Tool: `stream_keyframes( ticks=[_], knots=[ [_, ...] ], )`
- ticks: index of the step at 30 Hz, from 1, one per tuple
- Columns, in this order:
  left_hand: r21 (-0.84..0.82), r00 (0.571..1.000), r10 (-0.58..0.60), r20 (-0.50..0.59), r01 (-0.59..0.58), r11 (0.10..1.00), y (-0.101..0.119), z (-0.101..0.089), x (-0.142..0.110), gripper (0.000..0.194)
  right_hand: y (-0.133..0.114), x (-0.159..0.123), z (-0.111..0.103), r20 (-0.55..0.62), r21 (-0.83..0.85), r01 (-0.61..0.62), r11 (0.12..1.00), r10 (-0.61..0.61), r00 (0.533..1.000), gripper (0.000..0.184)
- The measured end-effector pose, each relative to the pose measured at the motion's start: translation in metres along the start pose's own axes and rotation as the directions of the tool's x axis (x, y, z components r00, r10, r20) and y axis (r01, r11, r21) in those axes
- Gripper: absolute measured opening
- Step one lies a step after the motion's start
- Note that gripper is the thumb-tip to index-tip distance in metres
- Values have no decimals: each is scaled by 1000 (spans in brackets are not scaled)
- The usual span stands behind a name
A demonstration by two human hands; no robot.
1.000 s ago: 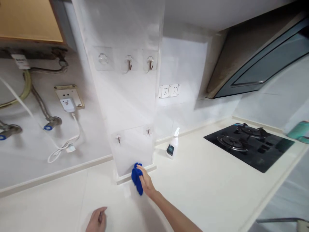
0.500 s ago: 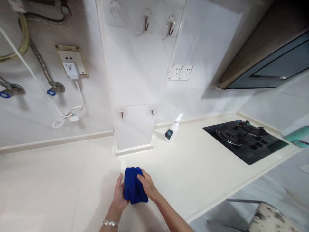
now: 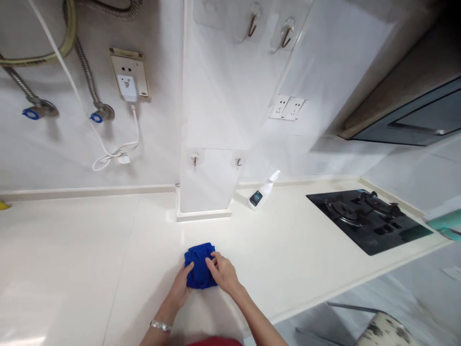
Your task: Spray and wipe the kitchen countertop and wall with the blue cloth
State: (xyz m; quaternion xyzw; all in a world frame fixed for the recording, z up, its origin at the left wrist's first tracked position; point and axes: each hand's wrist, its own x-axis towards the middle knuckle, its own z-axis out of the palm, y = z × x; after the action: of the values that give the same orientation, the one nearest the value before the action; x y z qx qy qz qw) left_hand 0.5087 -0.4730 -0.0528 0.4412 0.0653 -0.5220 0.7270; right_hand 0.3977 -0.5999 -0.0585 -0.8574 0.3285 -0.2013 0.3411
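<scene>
A folded blue cloth is held between both hands over the pale countertop. My left hand grips its left side, thumb on top and fingers mostly hidden underneath. On the cloth's right edge, my right hand has its thumb and bent fingers closed. A silver bracelet circles the left wrist. Beyond the hands, to the right, a white spray bottle with a dark label stands on the counter by the wall.
A black gas hob is set into the counter on the right, below a dark range hood. A wall pillar juts onto the counter ahead. At left are a plugged-in cord and a valve. A chair stands lower right.
The cloth now lies flatter and more compactly folded. My left thumb has come over its top. The camera view has swung a little left, showing a yellow object at the left edge.
</scene>
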Motion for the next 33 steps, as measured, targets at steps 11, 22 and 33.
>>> stream_keyframes(
  ticks=[11, 22, 33],
  knots=[
    [-41, 990, -82, 112, 88, 995, 4, -11, 3, 51, 0, 1, 6, 8, -154, 5, 988, -4, 1000, 26],
    [-32, 987, -124, 99, 128, 991, 1, -17, 10, 52, -42, 8, 2, 117, -39, 27, 999, -22, 993, 36],
    [82, 988, -57, 141, 46, 996, -2, -21, 7, 62, -36, -32, -1, 278, 138, 351, 926, -376, 884, 40]
  ],
)
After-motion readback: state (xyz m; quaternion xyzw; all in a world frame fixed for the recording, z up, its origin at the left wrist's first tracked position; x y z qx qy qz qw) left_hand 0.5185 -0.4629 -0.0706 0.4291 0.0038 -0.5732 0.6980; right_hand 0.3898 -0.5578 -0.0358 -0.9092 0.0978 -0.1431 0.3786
